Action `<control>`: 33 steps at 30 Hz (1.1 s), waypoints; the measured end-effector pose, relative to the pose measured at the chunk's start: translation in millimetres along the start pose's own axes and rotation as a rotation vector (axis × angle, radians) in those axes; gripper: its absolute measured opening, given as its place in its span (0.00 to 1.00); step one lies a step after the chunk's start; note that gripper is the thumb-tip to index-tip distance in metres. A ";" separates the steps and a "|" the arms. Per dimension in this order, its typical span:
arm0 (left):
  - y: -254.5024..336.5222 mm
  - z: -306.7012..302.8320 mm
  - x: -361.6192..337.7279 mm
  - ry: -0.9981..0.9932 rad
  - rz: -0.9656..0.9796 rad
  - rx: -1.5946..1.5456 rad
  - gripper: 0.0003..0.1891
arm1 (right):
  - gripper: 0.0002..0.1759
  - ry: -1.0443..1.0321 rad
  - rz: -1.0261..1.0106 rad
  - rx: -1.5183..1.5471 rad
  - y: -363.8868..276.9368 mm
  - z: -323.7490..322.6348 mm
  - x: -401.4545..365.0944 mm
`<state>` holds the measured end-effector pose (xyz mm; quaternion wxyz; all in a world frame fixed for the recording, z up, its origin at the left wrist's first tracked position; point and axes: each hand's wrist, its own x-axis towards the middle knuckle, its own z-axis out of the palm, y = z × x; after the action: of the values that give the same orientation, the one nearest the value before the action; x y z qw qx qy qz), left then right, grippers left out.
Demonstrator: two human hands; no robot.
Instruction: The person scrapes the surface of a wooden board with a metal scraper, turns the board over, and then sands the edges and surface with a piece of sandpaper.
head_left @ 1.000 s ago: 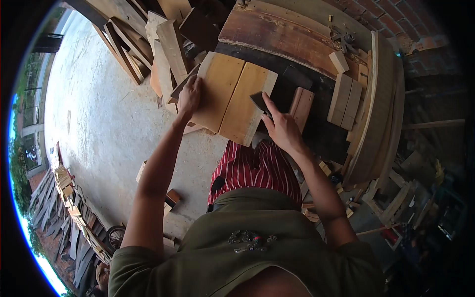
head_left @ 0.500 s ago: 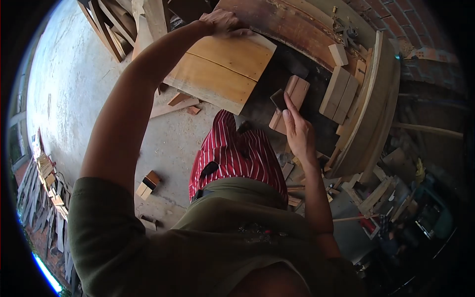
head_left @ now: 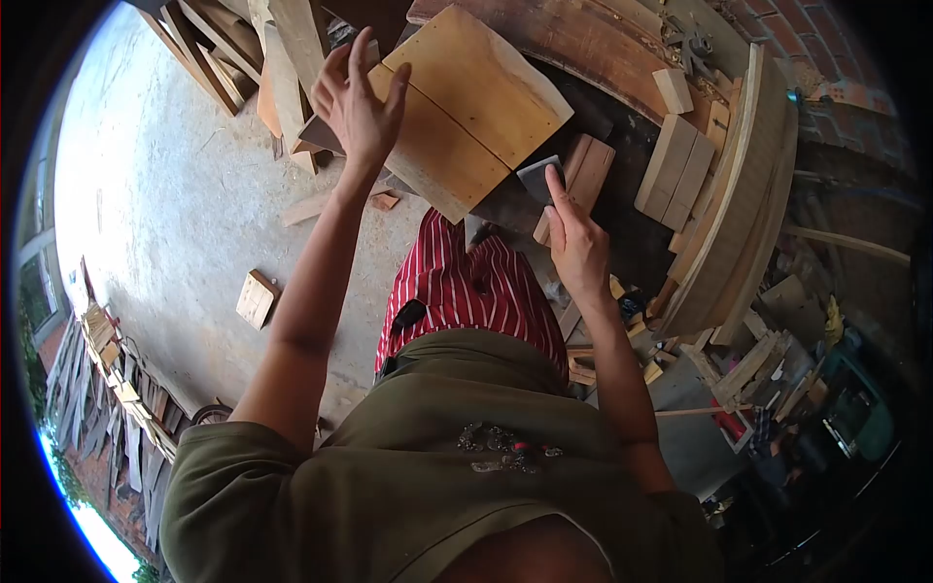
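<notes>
A pale yellow wooden panel point(head_left: 486, 83) made of boards side by side lies at an angle on the dark bench top. My left hand point(head_left: 362, 112) is at the panel's left corner, fingers spread, with the thumb overlapping the wood in this view. In my right hand point(head_left: 581, 243) is a dark grey square of what looks like folded sandpaper point(head_left: 540, 179), with the index finger stretched along it. The sandpaper sits at the panel's near right corner. Just beyond it are reddish-brown wood blocks point(head_left: 590, 173).
Two pale blocks point(head_left: 673, 173) and a smaller block point(head_left: 672, 90) rest on the bench's right side, by a long curved plank point(head_left: 724, 204). A reddish slab point(head_left: 544, 39) lies behind the panel. Timber point(head_left: 292, 58) leans at left; offcuts point(head_left: 257, 298) lie on the floor.
The panel has turned, its far corner now pointing away from me. My left hand has left its far edge and come to its left corner, fingers spread. The sandpaper shows flatter.
</notes>
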<state>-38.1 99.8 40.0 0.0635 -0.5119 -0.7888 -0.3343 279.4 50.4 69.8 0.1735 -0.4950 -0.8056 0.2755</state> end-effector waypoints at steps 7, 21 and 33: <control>-49.3 8.7 -48.1 -0.076 -0.296 -0.417 0.42 | 0.33 -0.024 -0.023 0.022 2.6 7.7 16.8; -68.9 -7.4 0.0 -0.055 0.064 0.115 0.35 | 0.30 -0.023 -0.176 0.046 -21.0 34.5 18.8; -40.4 19.1 -39.0 -0.161 0.060 0.302 0.28 | 0.30 -0.005 -0.237 -0.059 -23.1 39.1 18.5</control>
<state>-49.6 71.1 -10.6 0.0864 -0.5448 -0.8171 -0.1679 233.3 48.1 53.3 0.1880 -0.4006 -0.8666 0.2305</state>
